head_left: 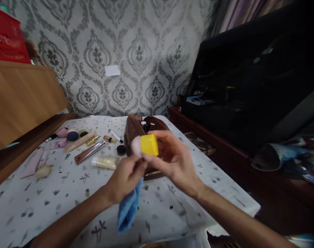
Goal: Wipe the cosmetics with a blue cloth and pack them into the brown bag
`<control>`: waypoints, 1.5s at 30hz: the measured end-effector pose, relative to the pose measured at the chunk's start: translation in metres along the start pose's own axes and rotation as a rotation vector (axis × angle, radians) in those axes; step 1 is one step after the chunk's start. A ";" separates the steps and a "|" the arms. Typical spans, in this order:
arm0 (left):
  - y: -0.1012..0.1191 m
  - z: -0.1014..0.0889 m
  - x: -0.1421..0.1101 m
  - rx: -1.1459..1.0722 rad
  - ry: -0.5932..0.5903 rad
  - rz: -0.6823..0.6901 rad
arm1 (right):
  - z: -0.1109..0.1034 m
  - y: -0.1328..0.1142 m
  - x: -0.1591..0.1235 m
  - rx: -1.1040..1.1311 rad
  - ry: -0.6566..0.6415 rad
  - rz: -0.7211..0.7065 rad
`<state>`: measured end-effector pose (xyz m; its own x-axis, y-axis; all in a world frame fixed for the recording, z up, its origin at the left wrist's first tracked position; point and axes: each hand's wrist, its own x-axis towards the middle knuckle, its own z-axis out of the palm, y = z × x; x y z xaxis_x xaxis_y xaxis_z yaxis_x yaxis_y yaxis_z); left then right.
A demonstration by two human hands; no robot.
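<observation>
My right hand (175, 162) pinches a small container with a yellow cap (149, 144) and a pale pink body, held above the table. My left hand (124, 179) is closed on a blue cloth (128, 208) that hangs down from it, and its fingertips touch the container. Behind both hands lies an open brown leather pouch (133, 131) with small items inside.
A table with a white patterned cloth (56, 193) carries several cosmetics: a cream tube (105, 162), a bronze tube (88, 153), a black cap (121, 149), sponges and lipsticks at the left. A wooden board (20, 96) rises at the left. A dark bag (249, 86) sits right.
</observation>
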<state>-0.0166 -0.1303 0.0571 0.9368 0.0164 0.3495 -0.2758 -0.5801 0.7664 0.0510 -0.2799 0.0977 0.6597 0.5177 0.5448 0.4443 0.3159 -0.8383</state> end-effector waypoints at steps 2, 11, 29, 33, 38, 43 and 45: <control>0.009 0.009 0.004 0.273 -0.071 0.069 | -0.017 -0.006 0.007 -0.108 0.119 -0.028; -0.017 0.029 0.001 0.774 -0.132 0.336 | -0.066 0.007 0.032 -0.739 -0.070 0.012; -0.035 0.039 -0.003 0.625 0.023 0.600 | -0.040 0.014 0.072 -1.474 -1.062 0.121; -0.035 0.040 -0.004 0.649 0.029 0.583 | -0.037 0.019 0.073 -1.497 -1.156 0.078; -0.032 0.040 -0.006 0.642 0.009 0.550 | -0.034 0.014 0.075 -1.529 -1.176 0.065; -0.034 0.041 -0.008 0.664 -0.011 0.531 | -0.030 0.014 0.084 -1.536 -1.326 0.044; -0.036 0.042 -0.009 0.670 -0.007 0.531 | -0.032 0.020 0.087 -1.484 -1.370 0.000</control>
<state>-0.0064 -0.1437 0.0039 0.7213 -0.3979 0.5670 -0.4953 -0.8685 0.0207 0.1364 -0.2539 0.1289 0.1714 0.8879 -0.4269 0.9731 -0.0849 0.2141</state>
